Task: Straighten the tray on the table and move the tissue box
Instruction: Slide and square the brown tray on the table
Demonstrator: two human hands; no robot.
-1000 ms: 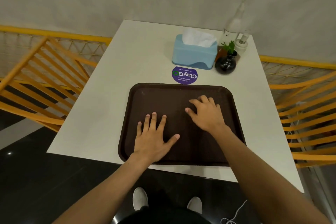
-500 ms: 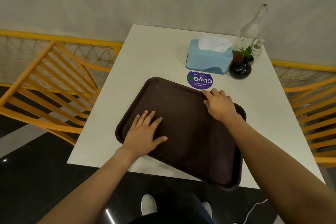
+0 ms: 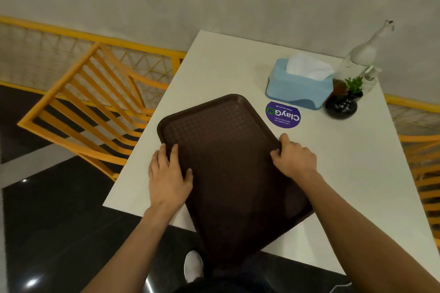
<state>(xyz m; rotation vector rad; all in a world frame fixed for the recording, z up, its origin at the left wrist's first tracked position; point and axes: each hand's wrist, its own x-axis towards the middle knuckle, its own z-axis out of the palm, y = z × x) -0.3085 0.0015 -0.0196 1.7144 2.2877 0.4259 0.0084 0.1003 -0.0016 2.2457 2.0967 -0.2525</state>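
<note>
Head view: brown tray [image 3: 228, 173] sits skewed on the white table [image 3: 345, 173], near corner hanging off the front edge. Left hand [image 3: 167, 176] lies flat across the tray's left rim, fingers straight, slightly apart. Right hand [image 3: 294, 159] fingers curl round the right rim, clamped on it. Blue tissue box [image 3: 297, 89] sits far right, just behind the purple ClayGo sticker [image 3: 282, 114].

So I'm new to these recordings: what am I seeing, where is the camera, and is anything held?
No machine here: two bare hands of a person, filmed by one head-worn camera looking down. On the white table lies a brown tray, skewed, its near corner past the edge. The left hand lies flat across its left rim; the right hand grips its right rim. Behind are a blue tissue box, a purple sticker, a dark vase with a plant and a clear bottle.
</note>
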